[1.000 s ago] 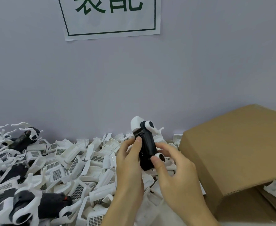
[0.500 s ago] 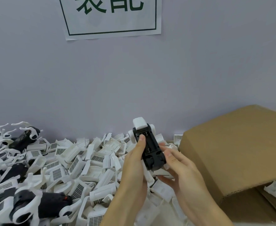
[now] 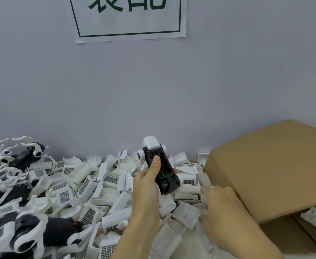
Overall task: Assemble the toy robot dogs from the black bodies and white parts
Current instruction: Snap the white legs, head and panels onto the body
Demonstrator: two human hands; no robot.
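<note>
Left hand [image 3: 146, 186] grips the black body [image 3: 164, 171] upright.
Its thumb presses the body's underside; right hand [image 3: 226, 212], fingers loosely spread, rests on the white parts [image 3: 90, 182].

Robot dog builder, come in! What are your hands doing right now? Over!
Left hand grips black body, white head on top. Right hand down on white parts, grip unclear. Cardboard box close beside it.

A white paper sign with a dark green border [image 3: 130, 17] on the pale wall bears large green characters, cropped at top; the right one reads 配.
</note>
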